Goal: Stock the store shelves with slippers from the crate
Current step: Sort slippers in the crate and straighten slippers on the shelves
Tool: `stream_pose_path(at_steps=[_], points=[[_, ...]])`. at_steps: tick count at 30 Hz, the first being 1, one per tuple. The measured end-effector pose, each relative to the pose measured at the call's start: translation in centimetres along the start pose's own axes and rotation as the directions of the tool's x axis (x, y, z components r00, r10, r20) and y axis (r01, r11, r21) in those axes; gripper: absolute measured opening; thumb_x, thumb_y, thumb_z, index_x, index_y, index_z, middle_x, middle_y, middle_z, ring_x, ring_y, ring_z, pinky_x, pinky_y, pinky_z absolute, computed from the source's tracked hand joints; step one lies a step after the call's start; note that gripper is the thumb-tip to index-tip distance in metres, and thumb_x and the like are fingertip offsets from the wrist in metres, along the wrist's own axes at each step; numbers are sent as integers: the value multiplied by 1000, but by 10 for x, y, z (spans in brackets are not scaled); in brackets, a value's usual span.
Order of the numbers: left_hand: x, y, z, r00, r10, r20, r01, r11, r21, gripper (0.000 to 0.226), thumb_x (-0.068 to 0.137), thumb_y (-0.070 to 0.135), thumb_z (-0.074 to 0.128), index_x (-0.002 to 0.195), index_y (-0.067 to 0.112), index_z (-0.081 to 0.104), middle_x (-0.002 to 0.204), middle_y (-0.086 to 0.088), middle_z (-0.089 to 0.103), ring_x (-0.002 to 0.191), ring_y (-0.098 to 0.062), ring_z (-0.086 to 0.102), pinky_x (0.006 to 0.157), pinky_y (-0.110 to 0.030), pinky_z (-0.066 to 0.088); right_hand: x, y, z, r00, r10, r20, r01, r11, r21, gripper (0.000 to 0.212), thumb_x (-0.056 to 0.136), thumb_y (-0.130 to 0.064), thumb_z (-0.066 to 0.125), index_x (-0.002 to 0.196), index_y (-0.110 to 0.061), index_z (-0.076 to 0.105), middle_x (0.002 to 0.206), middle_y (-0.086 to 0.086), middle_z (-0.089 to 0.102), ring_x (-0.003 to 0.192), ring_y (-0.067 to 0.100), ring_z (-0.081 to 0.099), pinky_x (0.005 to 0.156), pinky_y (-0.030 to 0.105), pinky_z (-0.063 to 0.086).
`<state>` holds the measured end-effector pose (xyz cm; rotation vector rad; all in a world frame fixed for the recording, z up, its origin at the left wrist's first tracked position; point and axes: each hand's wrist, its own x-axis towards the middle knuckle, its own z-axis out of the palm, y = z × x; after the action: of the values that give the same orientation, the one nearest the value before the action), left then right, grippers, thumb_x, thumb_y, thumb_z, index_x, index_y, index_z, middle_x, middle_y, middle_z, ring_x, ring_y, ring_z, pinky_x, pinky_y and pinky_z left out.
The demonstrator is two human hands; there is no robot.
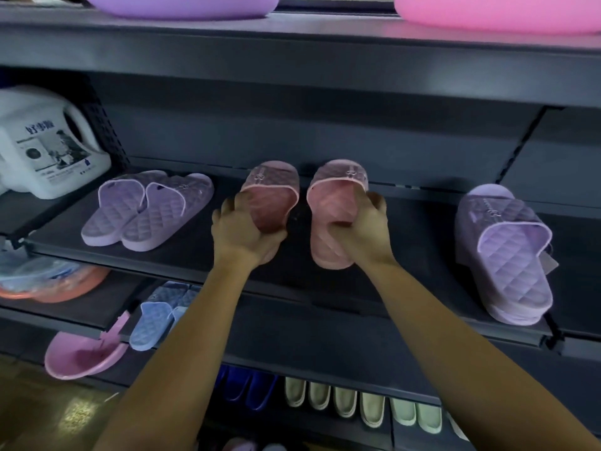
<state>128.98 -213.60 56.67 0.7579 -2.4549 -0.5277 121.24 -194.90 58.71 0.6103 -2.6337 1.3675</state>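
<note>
Two pink slippers: the left pink slipper (271,185) and the right pink slipper (336,187) sit side by side on the middle shelf (182,255), toes toward the back panel, with a narrow gap between them.
Left hand: the left hand (244,231) grips the heel end of the left pink slipper, fingers curled over its left edge and thumb wrapped round the heel from the right.
Right hand: the right hand (369,229) holds the right pink slipper at mid-length, fingers curled over its right edge near the strap and thumb laid across the insole.
Contact with shelf: I cannot tell whether either pink slipper lies fully flat or is slightly lifted.
Purple pair: a purple pair (146,209) lies flat to the left on the same shelf, the two slippers touching and angled, well apart from the hands.
Purple stack: a purple stack (507,252) of slippers rests at the right end of that shelf.
White jug: a white jug (45,144) with a printed label stands at the far left.
Shelf above: a purple tub (182,6) and a pink tub (497,13).
Shelf below: blue slippers (159,314), orange basins (48,288) and a pink scoop (81,356) hanging at the edge.
Bottom row: dark blue slippers (247,388) beside cream slippers (357,405), heels outward.
</note>
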Motion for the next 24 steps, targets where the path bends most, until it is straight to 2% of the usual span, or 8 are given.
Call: stream_pose_path(at_steps=[1,3,5,6,11,17,22,24], points=[[1,-1,0,1000,-8,-2,8,1000,10,94,52,62,67,125,8,45,126,-14,52,116,-35,47,100,-40,37,2,-1,4,1000,26,14,-27,999,21,68,75,-14,64,138,-20,40,133,10,37,93,16,51,76,15,40],[0,-6,2,999,-34,2,34,999,9,97,48,67,58,124,7,46,124,-14,53,115,-36,48,100,-40,38,3,2,15,996,63,68,-69,993,92,64,69,-28,69,130,-21,49,121,5,52,101,16,51,81,20,45],[0,-16,4,998,-64,14,65,997,-36,96,51,66,64,124,5,47,124,-16,53,116,-37,48,100,-41,39,0,7,25,984,97,150,-118,982,145,67,68,-35,70,130,-19,50,117,2,57,110,21,52,86,28,48],[-1,-21,5,997,-78,26,79,995,-55,95,53,63,70,124,4,47,124,-16,53,116,-37,47,99,-41,39,-3,10,29,977,98,190,-125,982,140,69,70,-33,71,133,-18,47,121,2,53,110,20,51,84,26,46],[-1,-31,7,990,-102,97,115,985,-132,80,60,54,77,123,10,54,124,-11,53,112,-30,53,91,-32,43,-12,17,41,981,-19,193,50,987,-156,79,71,-52,69,138,-23,36,119,-6,51,108,21,33,93,33,31],[6,-41,7,989,-84,125,99,989,-113,77,57,71,62,111,16,61,113,-4,61,100,-25,60,77,-25,44,-5,7,46,964,-122,238,133,990,-34,87,69,-41,79,140,-11,39,125,3,55,117,19,45,104,36,37],[11,-46,7,987,-95,129,109,989,-103,83,56,75,55,113,15,58,114,-4,60,103,-27,58,82,-30,46,-8,9,56,963,-158,220,146,987,71,79,71,-31,82,138,-13,45,133,5,52,122,19,49,102,25,41],[10,-44,6,986,-80,149,89,995,-56,83,64,71,57,122,12,54,124,-9,56,110,-33,54,89,-36,47,-11,11,55,961,-161,224,150,987,63,76,75,-33,79,140,-14,46,141,3,46,129,16,44,103,17,34]])
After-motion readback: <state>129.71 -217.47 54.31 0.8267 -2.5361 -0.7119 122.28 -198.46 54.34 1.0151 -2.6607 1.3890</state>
